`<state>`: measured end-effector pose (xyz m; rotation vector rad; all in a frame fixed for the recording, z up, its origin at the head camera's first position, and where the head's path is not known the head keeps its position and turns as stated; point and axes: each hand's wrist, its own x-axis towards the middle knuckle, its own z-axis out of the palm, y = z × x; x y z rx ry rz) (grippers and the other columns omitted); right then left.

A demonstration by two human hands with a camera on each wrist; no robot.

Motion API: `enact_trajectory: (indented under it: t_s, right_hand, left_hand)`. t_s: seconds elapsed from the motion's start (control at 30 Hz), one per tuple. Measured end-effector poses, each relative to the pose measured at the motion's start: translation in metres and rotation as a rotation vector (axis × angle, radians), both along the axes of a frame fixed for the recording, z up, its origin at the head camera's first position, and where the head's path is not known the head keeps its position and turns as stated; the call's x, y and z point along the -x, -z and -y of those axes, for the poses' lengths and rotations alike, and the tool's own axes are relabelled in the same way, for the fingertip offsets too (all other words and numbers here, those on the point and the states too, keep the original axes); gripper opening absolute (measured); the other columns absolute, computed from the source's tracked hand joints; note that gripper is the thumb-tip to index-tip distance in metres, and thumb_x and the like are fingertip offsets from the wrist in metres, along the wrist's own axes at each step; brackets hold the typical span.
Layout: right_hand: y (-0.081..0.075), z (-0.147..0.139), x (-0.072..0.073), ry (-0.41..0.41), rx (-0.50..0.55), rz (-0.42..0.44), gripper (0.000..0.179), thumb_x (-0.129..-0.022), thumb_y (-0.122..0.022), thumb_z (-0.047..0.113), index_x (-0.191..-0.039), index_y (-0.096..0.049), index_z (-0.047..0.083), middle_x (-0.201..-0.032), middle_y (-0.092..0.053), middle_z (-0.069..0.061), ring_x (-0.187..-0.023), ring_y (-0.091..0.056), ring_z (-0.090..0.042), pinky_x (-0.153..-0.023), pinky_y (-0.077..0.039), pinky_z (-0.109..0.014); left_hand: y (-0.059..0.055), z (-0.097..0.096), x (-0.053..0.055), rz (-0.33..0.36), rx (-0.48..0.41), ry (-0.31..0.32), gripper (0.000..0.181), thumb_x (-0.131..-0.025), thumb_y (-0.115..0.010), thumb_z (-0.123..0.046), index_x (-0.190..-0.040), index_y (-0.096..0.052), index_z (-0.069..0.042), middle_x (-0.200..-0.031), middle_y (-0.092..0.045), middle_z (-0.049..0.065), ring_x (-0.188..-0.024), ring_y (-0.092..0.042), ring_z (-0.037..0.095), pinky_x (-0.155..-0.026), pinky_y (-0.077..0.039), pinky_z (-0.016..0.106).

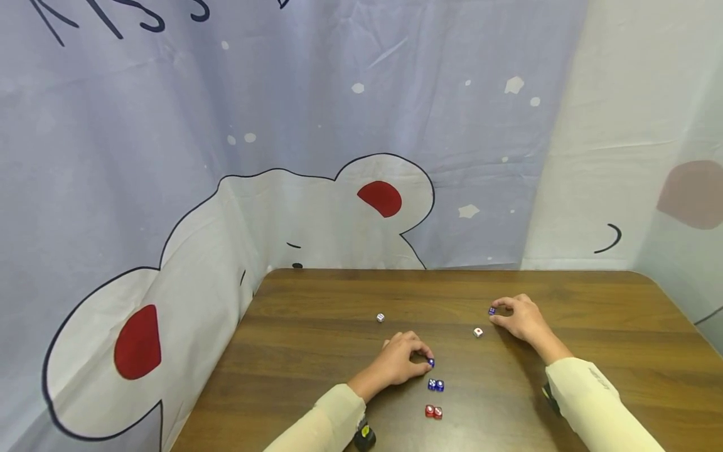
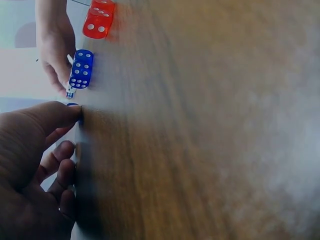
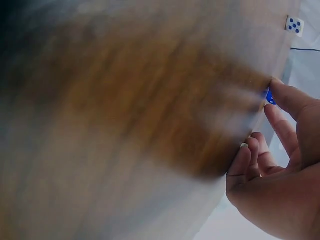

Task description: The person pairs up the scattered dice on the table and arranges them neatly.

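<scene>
Blue in both hands at once! The left hand has thumb and forefinger pinched on one blue die, its other fingers loosely bent, while across the brown wooden table the right hand pinches a second blue die between thumb and fingertips. Whether either die touches the wood or is lifted slightly, I cannot tell; fingertips cover much of both.

And look at the middle: a blue pair sits side by side, touching, just on the person's side of the left hand's die. Nearer still to the person, a red pair lines up the same way, one die against the other, white pips showing.

Out to the right, a white die with a red pip on top rests near the right thumb, touching nothing but the table. Well apart from it, beyond the left hand, another white die stands alone. Black wrist gear pokes out under the left sleeve, and behind it all hangs a pale blue-grey curtain, bear outlines with red ears across it.
</scene>
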<state>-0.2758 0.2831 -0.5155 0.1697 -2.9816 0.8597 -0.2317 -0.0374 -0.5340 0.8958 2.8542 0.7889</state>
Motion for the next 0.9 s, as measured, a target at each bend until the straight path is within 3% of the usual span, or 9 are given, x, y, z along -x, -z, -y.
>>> enact_trajectory:
  t_s: [0.3, 0.77, 0.9]
  right_hand:
    - [0.002, -0.0004, 0.0026, 0.009, -0.002, -0.035, 0.027, -0.089, -0.075, 0.023, -0.109, -0.07, 0.005, -0.107, -0.058, -0.025, -0.101, -0.056, -0.044, -0.083, -0.046, -0.058]
    - [0.0023, -0.0005, 0.0061, 0.027, -0.023, 0.019, 0.019, -0.092, -0.073, 0.025, -0.1, -0.066, 0.009, -0.108, -0.056, -0.026, -0.1, -0.055, -0.044, -0.079, -0.047, -0.057]
    - [0.0007, 0.0007, 0.003, 0.014, -0.032, -0.003, 0.016, -0.092, -0.072, 0.022, -0.097, -0.065, 0.009, -0.099, -0.056, -0.021, -0.095, -0.055, -0.039, -0.077, -0.046, -0.053]
  left_hand:
    - [-0.0003, 0.0003, 0.0006, -0.01, -0.005, 0.003, 0.012, -0.086, -0.08, -0.032, -0.095, -0.074, -0.03, -0.093, -0.058, -0.017, -0.088, -0.046, 0.0, -0.077, -0.031, 0.024]
    - [0.0033, -0.0002, 0.0015, 0.001, -0.029, -0.009, 0.012, -0.084, -0.082, -0.032, -0.091, -0.072, -0.028, -0.091, -0.059, -0.019, -0.087, -0.046, -0.001, -0.076, -0.03, 0.023]
    - [0.0034, 0.0, 0.0009, -0.015, -0.032, -0.01, 0.012, -0.083, -0.082, -0.031, -0.089, -0.072, -0.028, -0.091, -0.059, -0.018, -0.086, -0.046, -0.001, -0.076, -0.03, 0.023]
